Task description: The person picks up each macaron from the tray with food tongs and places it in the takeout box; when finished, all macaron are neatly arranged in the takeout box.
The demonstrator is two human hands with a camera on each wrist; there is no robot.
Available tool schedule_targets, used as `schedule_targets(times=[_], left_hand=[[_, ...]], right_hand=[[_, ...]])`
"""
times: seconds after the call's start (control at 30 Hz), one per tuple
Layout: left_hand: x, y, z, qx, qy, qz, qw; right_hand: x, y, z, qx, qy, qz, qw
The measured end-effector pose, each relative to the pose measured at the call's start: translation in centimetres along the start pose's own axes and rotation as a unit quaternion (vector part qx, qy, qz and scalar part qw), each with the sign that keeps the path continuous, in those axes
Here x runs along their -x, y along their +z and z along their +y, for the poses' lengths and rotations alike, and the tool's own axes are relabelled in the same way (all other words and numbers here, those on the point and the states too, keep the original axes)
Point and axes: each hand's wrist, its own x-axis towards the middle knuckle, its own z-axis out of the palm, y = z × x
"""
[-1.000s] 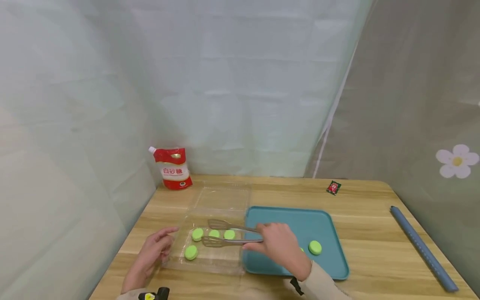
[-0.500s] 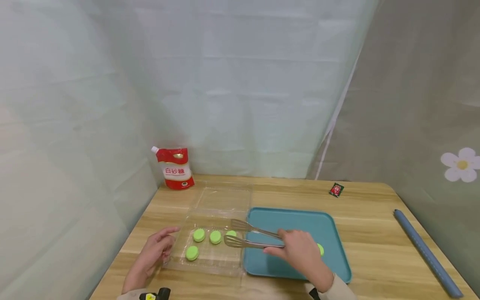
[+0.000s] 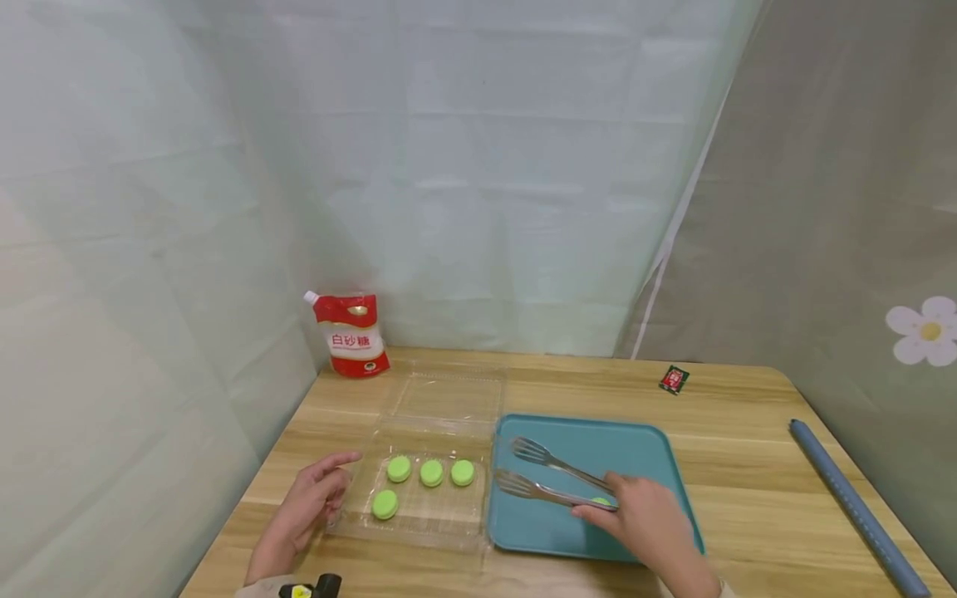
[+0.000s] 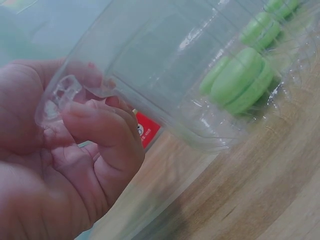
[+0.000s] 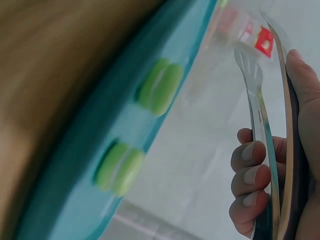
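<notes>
My right hand (image 3: pixel 652 519) grips metal tongs (image 3: pixel 557 492) over the blue tray (image 3: pixel 583 432); their slotted tips stand apart with nothing between them. Two green macarons show on the tray in the right wrist view, one nearer (image 5: pixel 120 167) and one farther (image 5: pixel 161 87). At the left, a clear plastic box (image 3: pixel 434 525) lies with its lid folded back. Inside it are several green macarons, one at the front left (image 3: pixel 385 504). My left hand (image 3: pixel 302 508) holds the box's left edge; in the left wrist view the curled fingers (image 4: pixel 107 125) pinch its rim.
A red and white spouted pouch (image 3: pixel 351 336) stands at the back left. A small red and green packet (image 3: pixel 674 379) lies at the back right. Along the right table edge lies a blue-grey rod (image 3: pixel 856 502). Cloth walls (image 3: pixel 486 208) surround the table.
My right hand has drawn the tongs rightward from above the box to above the tray. A macaron under the tips has come into view in the box. The left hand stays put.
</notes>
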Motion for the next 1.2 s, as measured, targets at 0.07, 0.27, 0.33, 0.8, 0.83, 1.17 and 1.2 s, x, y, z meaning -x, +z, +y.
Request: schedule_targets(times=[0.07, 0.27, 0.33, 0.8, 0.83, 1.17, 1.2], left_hand=[[0.0, 0.0, 0.0, 0.002, 0.0, -0.001, 1.0], [0.0, 0.0, -0.1, 0.004, 0.003, 0.002, 1.0], [0.0, 0.0, -0.1, 0.002, 0.005, 0.001, 1.0], [0.0, 0.0, -0.2, 0.006, 0.007, -0.002, 1.0], [0.0, 0.0, -0.1, 0.007, 0.007, -0.002, 0.9999], [-0.1, -0.1, -0.2, 0.01, 0.013, 0.003, 0.9999], [-0.1, -0.1, -0.2, 0.01, 0.012, 0.003, 0.9999]], right_hand=[[0.6, -0.2, 0.6, -0.009, 0.014, -0.003, 0.9999], [2.6, -0.5, 2.5, -0.008, 0.035, -0.003, 0.9994], [3.2, -0.7, 2.9, 0.0, 0.053, -0.018, 0.9985], [5.0, -2.1, 5.0, 0.004, 0.161, -0.165, 0.9731], [5.1, -2.2, 5.1, 0.005, 0.167, -0.168, 0.9714], [6.5, -2.6, 5.9, 0.011, 0.165, -0.16, 0.9732], [6.5, -2.6, 5.9, 0.013, 0.163, -0.16, 0.9736]])
